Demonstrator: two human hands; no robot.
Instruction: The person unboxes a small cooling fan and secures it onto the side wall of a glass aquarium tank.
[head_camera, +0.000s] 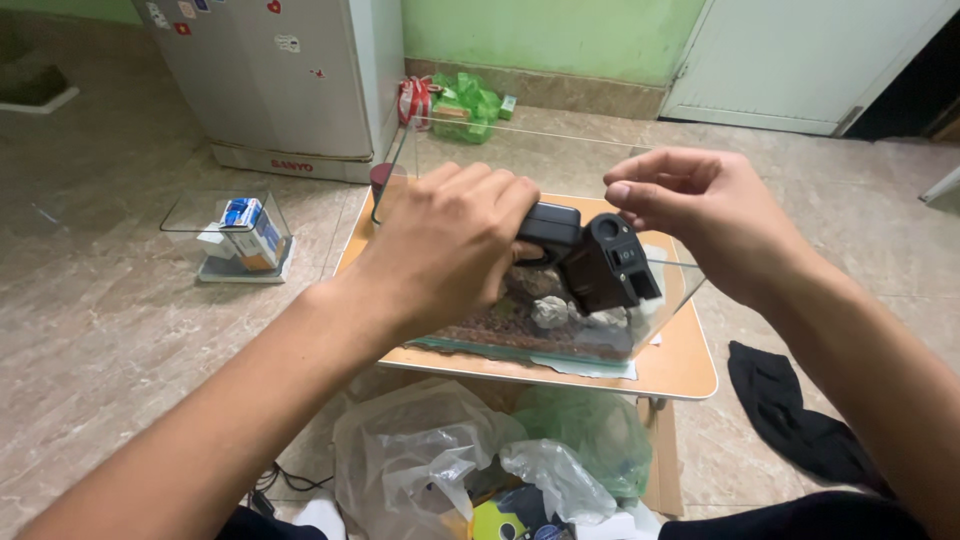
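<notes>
Floor: mottled beige stone tile floor (110, 330), carrying everything listed below.

White refrigerator (300, 80): stands at the far wall, upright, well apart from the work.

Low round-cornered wooden table (680, 365): sits mid-floor and bears the tank, which covers most of its top; only its near and right edges show bare.

Clear rectangular glass tank (520, 140): stands on the table with an open top, so both hands can reach over its near rim. A bed of dark gravel and some pale stones lie inside.

Crumpled clear and green plastic bags (430, 450): heaped on the floor against the table's near edge.

Black cloth (790, 415): lies on the floor, off the table's right near corner.

Small empty-sided glass box (225, 215): rests on the floor left of the table, holding a blue-and-white carton.

Black boxy plastic hang-on device (600, 262): is held at the tank's near right corner, apparently hooked over the rim, though the hand hides the seat.

Left hand (440, 240): fingers curled shut over the device's top, steadying it.

Right hand (700, 205): hovers just above the device, thumb and forefinger pinched together; whether they hold anything cannot be told.
</notes>
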